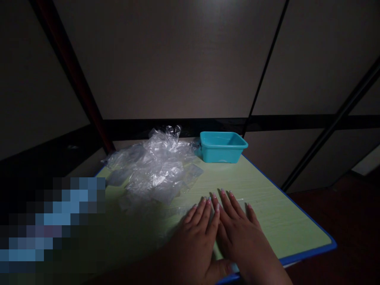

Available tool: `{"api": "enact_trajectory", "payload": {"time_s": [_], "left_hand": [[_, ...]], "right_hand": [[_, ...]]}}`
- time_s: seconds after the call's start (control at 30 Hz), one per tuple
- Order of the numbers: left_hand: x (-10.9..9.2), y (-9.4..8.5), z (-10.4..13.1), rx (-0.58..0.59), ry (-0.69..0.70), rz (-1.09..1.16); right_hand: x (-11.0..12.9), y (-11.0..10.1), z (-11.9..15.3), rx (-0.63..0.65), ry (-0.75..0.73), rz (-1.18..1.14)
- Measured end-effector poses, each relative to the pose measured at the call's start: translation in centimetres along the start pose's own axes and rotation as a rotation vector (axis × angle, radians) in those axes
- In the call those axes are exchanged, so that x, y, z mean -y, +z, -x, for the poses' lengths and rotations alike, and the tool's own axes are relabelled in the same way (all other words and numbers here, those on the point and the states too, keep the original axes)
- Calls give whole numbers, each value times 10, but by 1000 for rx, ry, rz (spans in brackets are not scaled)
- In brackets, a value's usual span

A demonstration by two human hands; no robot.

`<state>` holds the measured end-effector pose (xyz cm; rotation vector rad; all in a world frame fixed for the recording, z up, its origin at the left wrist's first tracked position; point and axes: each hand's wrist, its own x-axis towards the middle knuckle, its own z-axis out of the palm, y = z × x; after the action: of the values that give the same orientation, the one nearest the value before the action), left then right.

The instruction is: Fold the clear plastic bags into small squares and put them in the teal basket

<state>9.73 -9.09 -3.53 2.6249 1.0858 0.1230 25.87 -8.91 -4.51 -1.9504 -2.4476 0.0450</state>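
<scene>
My left hand (197,237) lies palm down near the front edge of the green table (291,221), its fingers stretched forward. Beside it, my right hand (239,233) is also flat with its fingers spread, and the two hands touch or overlap at the index fingers. A thin clear plastic piece (178,210) shows faintly at the fingertips and seems to run under both hands. Beyond them on the left lies a loose heap of crumpled clear plastic bags (162,170). A turquoise basin (222,153) stands at the back, right of the heap.
The table has a blue rim (311,253) along its front and right sides. Behind it rises a panelled wall (178,59) with a dark horizontal band. A pixelated patch covers the lower left. Dark reddish floor (350,213) shows at the right.
</scene>
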Motion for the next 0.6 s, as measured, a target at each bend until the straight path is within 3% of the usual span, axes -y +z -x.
{"api": "enact_trajectory", "payload": {"time_s": [0.17,0.47,0.6], "left_hand": [[1,-4,7,50,-108,4],[-7,-8,11,33,-457,-78],[3,-11,14,15,-433,-122]], "right_hand": [[-16,2,-1,-57,67,12],[-22,2,-2,-61,78,19],[-29,1,-4,-39,90,19]]}}
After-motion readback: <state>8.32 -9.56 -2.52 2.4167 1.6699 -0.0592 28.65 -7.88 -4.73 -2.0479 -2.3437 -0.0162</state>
